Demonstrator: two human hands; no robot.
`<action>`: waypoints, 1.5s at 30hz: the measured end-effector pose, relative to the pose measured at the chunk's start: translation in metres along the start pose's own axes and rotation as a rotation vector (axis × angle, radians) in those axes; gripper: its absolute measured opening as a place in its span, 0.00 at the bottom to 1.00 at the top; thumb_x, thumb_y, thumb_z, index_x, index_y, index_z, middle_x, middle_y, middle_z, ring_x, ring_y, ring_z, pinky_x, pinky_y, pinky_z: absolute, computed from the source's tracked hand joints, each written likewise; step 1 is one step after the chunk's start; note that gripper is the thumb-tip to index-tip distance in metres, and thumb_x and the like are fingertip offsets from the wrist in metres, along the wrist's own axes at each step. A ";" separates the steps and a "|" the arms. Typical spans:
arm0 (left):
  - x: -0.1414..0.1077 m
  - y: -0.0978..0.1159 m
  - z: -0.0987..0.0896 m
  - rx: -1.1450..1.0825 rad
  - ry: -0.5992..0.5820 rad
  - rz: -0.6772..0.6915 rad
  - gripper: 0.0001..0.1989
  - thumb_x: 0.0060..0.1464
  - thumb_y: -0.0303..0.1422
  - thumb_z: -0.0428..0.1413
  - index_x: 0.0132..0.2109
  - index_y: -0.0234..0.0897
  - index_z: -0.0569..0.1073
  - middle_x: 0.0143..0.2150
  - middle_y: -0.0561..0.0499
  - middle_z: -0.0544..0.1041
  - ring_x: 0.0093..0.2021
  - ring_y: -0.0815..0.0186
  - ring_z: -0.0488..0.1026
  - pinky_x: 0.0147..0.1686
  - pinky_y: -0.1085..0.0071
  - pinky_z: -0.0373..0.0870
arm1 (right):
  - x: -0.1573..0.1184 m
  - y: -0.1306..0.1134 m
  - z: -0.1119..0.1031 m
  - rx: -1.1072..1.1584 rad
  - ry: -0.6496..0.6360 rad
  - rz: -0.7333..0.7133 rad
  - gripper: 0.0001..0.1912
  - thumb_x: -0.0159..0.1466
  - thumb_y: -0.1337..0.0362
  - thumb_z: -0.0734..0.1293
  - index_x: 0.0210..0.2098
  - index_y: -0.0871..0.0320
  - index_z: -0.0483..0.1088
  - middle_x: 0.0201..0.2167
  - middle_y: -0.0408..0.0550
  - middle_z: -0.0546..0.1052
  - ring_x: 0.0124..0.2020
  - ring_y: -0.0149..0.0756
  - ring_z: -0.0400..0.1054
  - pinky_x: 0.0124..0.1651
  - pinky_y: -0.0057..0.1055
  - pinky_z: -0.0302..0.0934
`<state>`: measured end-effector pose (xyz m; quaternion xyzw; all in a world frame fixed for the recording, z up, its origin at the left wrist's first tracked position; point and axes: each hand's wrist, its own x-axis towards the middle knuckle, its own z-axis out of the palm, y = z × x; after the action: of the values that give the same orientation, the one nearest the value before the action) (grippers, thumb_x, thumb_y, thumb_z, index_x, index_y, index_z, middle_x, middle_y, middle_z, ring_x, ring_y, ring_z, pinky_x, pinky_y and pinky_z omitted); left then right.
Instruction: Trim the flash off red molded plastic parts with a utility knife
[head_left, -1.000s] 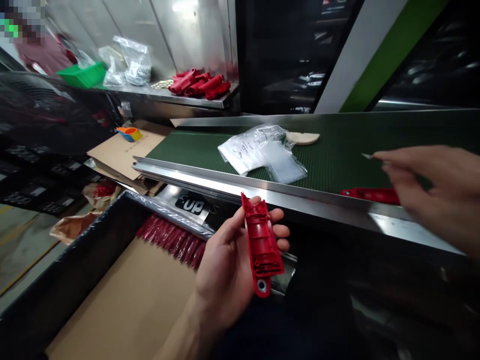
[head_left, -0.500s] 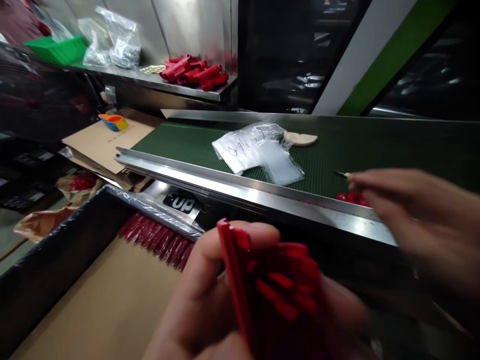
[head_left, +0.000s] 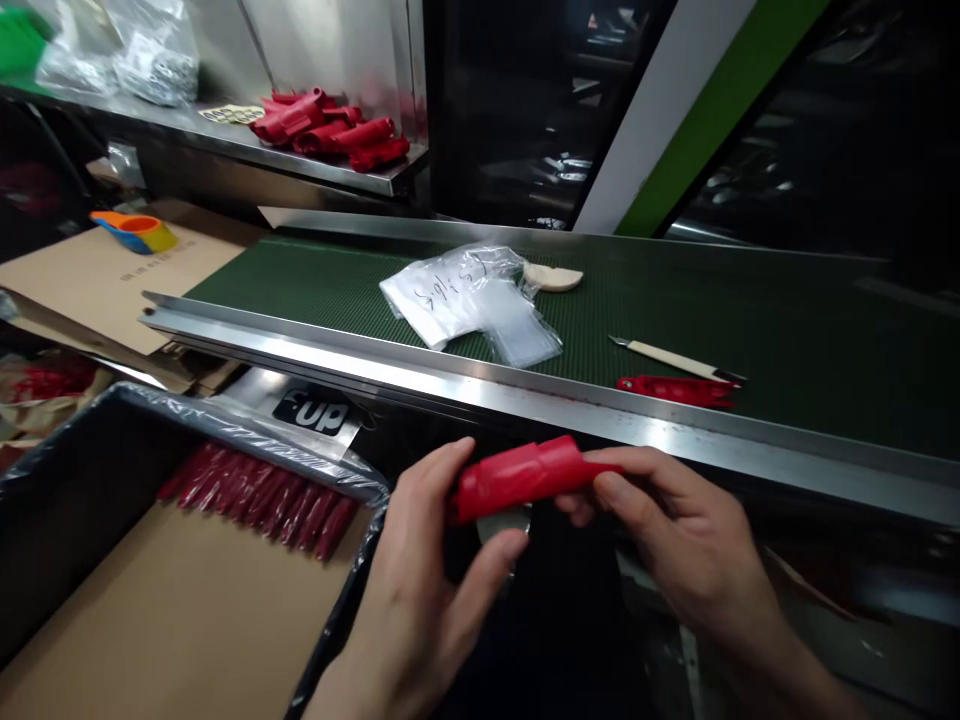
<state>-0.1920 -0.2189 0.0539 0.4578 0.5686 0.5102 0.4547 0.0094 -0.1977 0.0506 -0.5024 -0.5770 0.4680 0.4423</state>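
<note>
A red plastic handle part [head_left: 525, 474] lies level between both my hands, just below the steel rail of the conveyor. My left hand [head_left: 427, 590] grips its left end with thumb and fingers. My right hand [head_left: 675, 540] pinches its right end. On the green belt [head_left: 787, 330] beyond the rail lie a small knife with a pale handle [head_left: 675, 358] and another red part [head_left: 675, 389], both apart from my hands.
A plastic-lined cardboard box [head_left: 172, 620] at lower left holds a row of red parts [head_left: 255, 495]. Clear plastic bags [head_left: 465, 300] and a pale flat piece [head_left: 553, 276] lie on the belt. A steel shelf [head_left: 225, 140] at the back carries more red parts [head_left: 330, 130].
My right hand has set the knife down on the belt and come back to grip the red part. The part has turned from upright to level.
</note>
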 end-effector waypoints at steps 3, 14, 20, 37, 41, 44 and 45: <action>0.001 0.000 -0.006 -0.086 0.071 -0.152 0.21 0.49 0.32 0.67 0.51 0.41 0.78 0.51 0.46 0.77 0.52 0.60 0.72 0.53 0.75 0.65 | -0.011 0.010 -0.009 0.015 0.073 -0.144 0.12 0.67 0.69 0.63 0.48 0.52 0.72 0.39 0.46 0.79 0.36 0.33 0.76 0.38 0.31 0.74; -0.004 -0.001 -0.016 -0.112 0.023 -0.359 0.13 0.50 0.37 0.66 0.44 0.43 0.81 0.46 0.50 0.81 0.44 0.62 0.76 0.43 0.79 0.71 | -0.019 0.021 -0.019 -0.246 0.012 -0.452 0.26 0.61 0.81 0.64 0.53 0.50 0.71 0.52 0.47 0.75 0.50 0.39 0.73 0.45 0.36 0.74; -0.004 0.000 -0.019 -0.129 -0.028 -0.314 0.11 0.53 0.38 0.64 0.45 0.45 0.81 0.47 0.51 0.80 0.45 0.60 0.75 0.44 0.76 0.71 | -0.020 0.024 -0.019 -0.243 0.031 -0.401 0.25 0.62 0.80 0.64 0.52 0.49 0.72 0.51 0.47 0.75 0.50 0.38 0.73 0.45 0.33 0.73; -0.011 -0.018 -0.025 -0.026 -0.112 0.041 0.13 0.63 0.33 0.54 0.51 0.54 0.76 0.50 0.58 0.76 0.53 0.70 0.70 0.50 0.83 0.66 | -0.019 0.047 -0.004 -0.136 0.069 -0.143 0.11 0.68 0.69 0.63 0.46 0.52 0.74 0.47 0.46 0.75 0.35 0.28 0.71 0.37 0.25 0.70; -0.006 -0.030 -0.028 -0.031 -0.175 0.003 0.14 0.65 0.33 0.52 0.54 0.53 0.73 0.52 0.57 0.74 0.47 0.70 0.73 0.48 0.79 0.68 | -0.021 0.041 -0.001 -0.218 0.104 -0.242 0.15 0.65 0.73 0.65 0.48 0.49 0.74 0.49 0.44 0.74 0.45 0.30 0.72 0.45 0.24 0.69; -0.003 -0.037 -0.027 -0.050 -0.190 -0.036 0.13 0.65 0.33 0.52 0.54 0.51 0.74 0.52 0.55 0.74 0.45 0.70 0.74 0.46 0.78 0.69 | -0.022 0.031 0.002 -0.351 0.088 -0.367 0.19 0.64 0.76 0.66 0.50 0.50 0.73 0.50 0.44 0.74 0.50 0.31 0.70 0.49 0.24 0.67; -0.003 -0.038 -0.026 -0.056 -0.180 -0.048 0.13 0.65 0.33 0.52 0.54 0.50 0.74 0.51 0.55 0.74 0.44 0.70 0.74 0.45 0.78 0.69 | -0.023 0.028 0.003 -0.382 0.079 -0.387 0.19 0.64 0.77 0.66 0.50 0.50 0.73 0.49 0.44 0.74 0.49 0.30 0.70 0.49 0.23 0.66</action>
<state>-0.2190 -0.2288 0.0178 0.4751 0.5216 0.4717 0.5288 0.0138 -0.2189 0.0216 -0.4751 -0.7225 0.2374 0.4427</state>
